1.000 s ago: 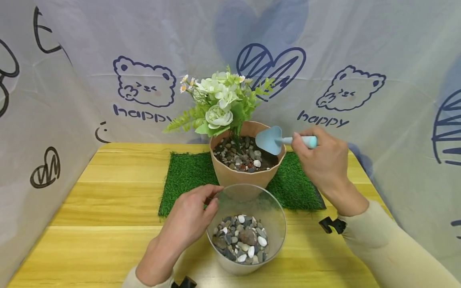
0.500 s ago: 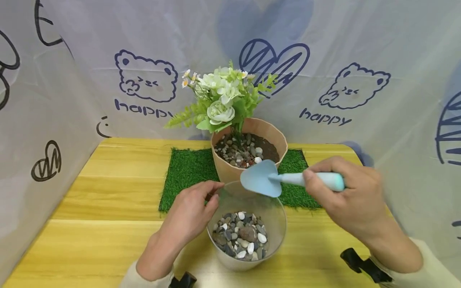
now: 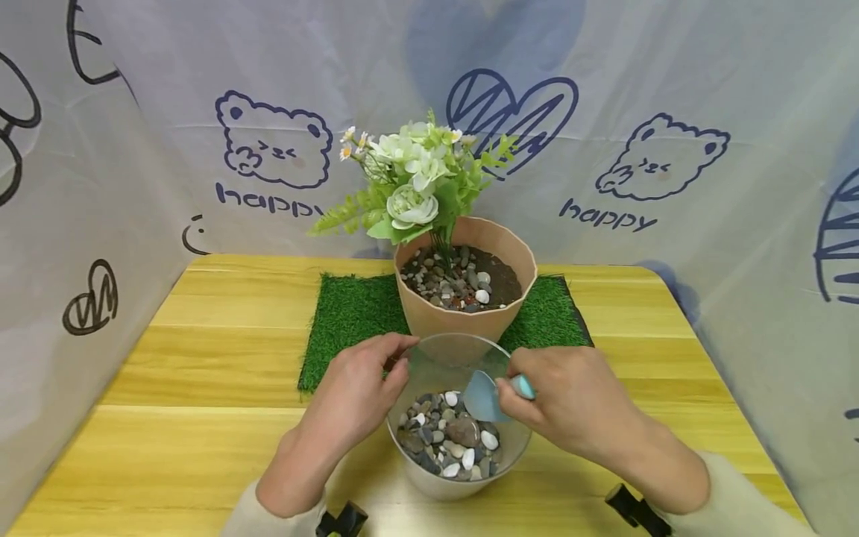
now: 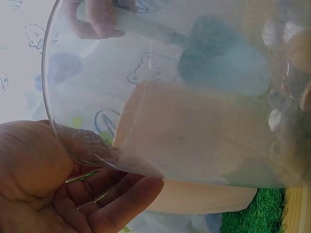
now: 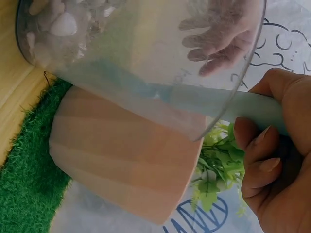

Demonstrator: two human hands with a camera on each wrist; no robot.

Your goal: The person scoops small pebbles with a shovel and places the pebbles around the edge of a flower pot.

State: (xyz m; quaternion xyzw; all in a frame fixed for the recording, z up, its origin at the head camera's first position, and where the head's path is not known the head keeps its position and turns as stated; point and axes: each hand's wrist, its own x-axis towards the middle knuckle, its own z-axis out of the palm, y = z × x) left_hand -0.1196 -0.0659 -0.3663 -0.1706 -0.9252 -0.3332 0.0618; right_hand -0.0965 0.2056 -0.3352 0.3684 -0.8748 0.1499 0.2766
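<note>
A clear bucket-like container (image 3: 429, 365) stands at the table's front, with several grey, white and brown pebbles (image 3: 446, 440) in its bottom. My left hand (image 3: 359, 391) holds its rim on the left side. Over the container's right rim, my right hand (image 3: 564, 399) grips the handle of a light blue hand trowel (image 3: 485, 399). The trowel's blade points down inside the container, close above or against the pebbles; its tip is hard to make out. Through the clear wall in the right wrist view, the trowel's handle (image 5: 194, 99) slants into the container.
Behind the container, a peach flowerpot (image 3: 463, 324) stands on a green turf mat (image 3: 356, 321). It holds dark soil, pebbles and a white-flowered plant (image 3: 412, 186). The wooden table (image 3: 201, 373) meets a printed cloth backdrop (image 3: 376, 67).
My right hand has brought the trowel from above the flowerpot's soil toward me and down into the clear container. My left hand stays at the container's rim.
</note>
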